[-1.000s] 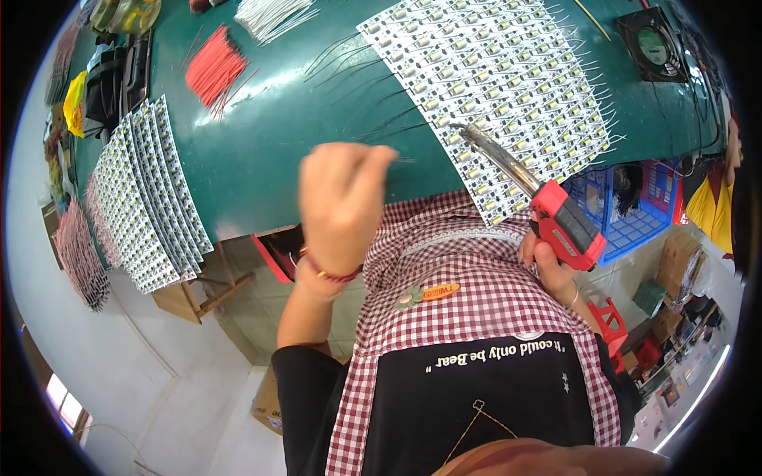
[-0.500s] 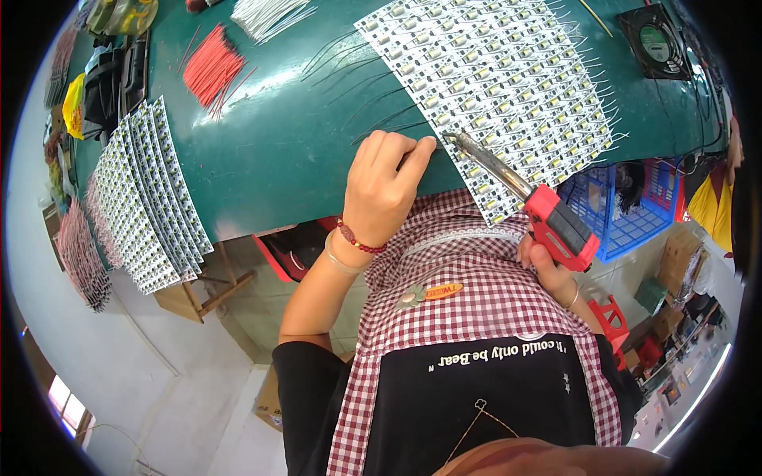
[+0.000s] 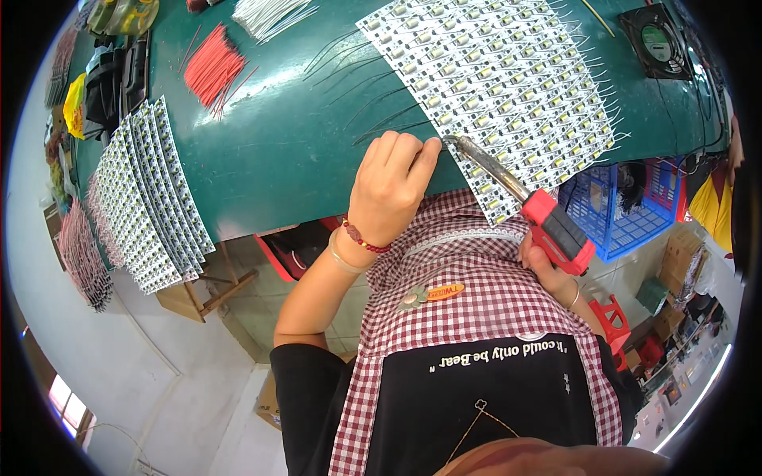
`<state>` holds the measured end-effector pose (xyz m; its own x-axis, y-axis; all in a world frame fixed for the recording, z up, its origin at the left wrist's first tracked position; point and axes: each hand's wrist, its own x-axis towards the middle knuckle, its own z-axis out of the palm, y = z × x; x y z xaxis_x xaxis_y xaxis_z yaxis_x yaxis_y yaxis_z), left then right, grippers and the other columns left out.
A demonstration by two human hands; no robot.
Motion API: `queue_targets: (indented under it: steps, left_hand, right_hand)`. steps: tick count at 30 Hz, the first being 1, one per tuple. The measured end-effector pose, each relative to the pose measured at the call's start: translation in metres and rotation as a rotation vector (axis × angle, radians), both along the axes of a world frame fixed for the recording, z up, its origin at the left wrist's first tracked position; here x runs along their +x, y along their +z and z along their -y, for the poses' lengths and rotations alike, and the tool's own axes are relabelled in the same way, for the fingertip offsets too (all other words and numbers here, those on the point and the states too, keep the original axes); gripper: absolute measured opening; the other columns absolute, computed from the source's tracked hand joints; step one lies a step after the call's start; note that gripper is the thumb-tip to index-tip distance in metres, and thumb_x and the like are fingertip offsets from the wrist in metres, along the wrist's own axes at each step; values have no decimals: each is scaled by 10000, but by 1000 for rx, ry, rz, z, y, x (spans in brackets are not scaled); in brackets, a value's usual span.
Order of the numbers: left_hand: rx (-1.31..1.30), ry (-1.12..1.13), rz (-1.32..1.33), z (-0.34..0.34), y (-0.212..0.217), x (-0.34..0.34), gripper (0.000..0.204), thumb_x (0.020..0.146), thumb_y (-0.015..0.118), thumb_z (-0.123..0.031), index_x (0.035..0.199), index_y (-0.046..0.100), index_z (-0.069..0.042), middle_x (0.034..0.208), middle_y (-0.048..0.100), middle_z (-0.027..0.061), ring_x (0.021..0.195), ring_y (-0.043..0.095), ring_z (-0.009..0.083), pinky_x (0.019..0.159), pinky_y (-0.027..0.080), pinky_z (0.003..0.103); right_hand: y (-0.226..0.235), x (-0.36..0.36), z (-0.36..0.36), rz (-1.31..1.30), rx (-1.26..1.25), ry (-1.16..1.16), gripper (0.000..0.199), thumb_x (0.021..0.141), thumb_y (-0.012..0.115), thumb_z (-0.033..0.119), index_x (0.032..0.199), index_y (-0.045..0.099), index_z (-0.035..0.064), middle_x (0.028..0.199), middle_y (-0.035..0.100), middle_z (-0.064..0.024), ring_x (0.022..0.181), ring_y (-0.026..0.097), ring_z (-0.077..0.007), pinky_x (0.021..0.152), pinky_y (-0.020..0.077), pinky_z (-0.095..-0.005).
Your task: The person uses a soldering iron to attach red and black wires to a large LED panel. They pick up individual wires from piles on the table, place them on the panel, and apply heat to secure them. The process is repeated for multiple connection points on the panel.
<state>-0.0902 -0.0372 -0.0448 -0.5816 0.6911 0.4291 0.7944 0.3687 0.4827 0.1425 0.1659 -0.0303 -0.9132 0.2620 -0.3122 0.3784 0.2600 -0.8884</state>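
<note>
A white circuit board panel [image 3: 516, 95], covered in rows of small yellowish parts, lies on the green table. Thin black wires [image 3: 379, 97] stick out along its left edge. My left hand [image 3: 390, 186] is closed in a pinch at that edge, on what looks like the end of a thin black wire; the fingers mostly hide it. My right hand [image 3: 546, 268] grips a soldering iron [image 3: 559, 232] by its red and black handle, low beside my apron. The iron's metal tip rests at the panel's left edge, right by my left fingertips.
Bundles of red wires [image 3: 214, 70] and white wires [image 3: 270, 17] lie on the green table [image 3: 278, 159]. Several stacked panels [image 3: 151, 198] overhang its left end. A small black fan [image 3: 656, 41] stands at far right. Below the table edge is a blue crate [image 3: 627, 214].
My left hand has shifted slightly right and its fingertips sit closer to the iron's tip. The iron's handle has dropped a little to the left. The panel has barely moved.
</note>
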Motion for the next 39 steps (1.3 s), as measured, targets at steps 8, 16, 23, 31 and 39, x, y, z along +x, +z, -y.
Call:
queue_targets:
  steps: [8, 16, 23, 31, 39]
  left_hand:
    - [-1, 12, -2, 1, 0, 1, 267, 688, 647, 36, 951, 672, 5, 767, 511, 65, 679, 502, 211, 604, 434, 317]
    - [9, 9, -20, 0, -1, 0, 262, 686, 651, 33, 945, 673, 6, 764, 510, 61, 670, 498, 205, 600, 431, 317]
    - [-31, 36, -76, -1, 1, 1, 245, 688, 660, 21, 930, 677, -14, 761, 516, 44, 673, 510, 191, 608, 416, 310]
    - [23, 117, -137, 2, 13, 2, 242, 649, 693, 15, 876, 690, -68, 745, 553, -7, 712, 562, 169, 705, 399, 326]
    - [-7, 220, -132, -4, 6, -16, 207, 689, 687, 13, 867, 664, -90, 811, 597, 1, 758, 571, 188, 720, 404, 340]
  right_hand:
    - [3, 0, 2, -23, 51, 9, 208, 739, 665, 81, 922, 670, -18, 816, 661, -130, 710, 639, -279, 603, 479, -353]
    - [6, 2, 2, 26, 79, 10, 131, 737, 662, 87, 847, 667, 18, 768, 653, -102, 656, 633, -254, 602, 482, -348]
    - [7, 0, 0, 34, 6, 11, 122, 757, 661, 114, 847, 668, 32, 735, 655, -76, 636, 638, -230, 597, 482, -333]
    - [10, -6, 3, -57, -71, -79, 139, 813, 644, 115, 899, 653, 7, 747, 657, -73, 651, 638, -203, 623, 495, -320]
    - [1, -12, 4, -48, -153, 31, 495, 940, 564, 268, 1321, 425, -15, 801, 547, -62, 718, 520, -157, 690, 446, -308]
